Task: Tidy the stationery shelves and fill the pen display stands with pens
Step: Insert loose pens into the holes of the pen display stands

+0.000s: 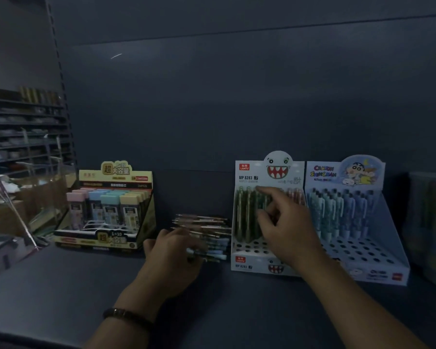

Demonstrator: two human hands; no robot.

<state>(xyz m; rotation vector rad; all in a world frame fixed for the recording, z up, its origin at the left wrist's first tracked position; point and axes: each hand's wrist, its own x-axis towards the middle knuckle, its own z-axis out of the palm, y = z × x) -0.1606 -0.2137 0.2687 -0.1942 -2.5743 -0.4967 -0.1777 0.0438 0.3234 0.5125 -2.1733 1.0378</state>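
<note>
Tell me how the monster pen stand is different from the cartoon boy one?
The monster stand is white with a toothy face; the cartoon boy stand is pale blue. The monster stand holds green and pink pens; the cartoon boy stand holds blue pens. Both have empty front holes.

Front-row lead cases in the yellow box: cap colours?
The caps run pink, blue, teal, yellow, left to right. Head view shows them best.

On the shelf, loose pens lie piled between a lead-case box at left and a pen stand at right, with a second stand touching its right side.
</note>
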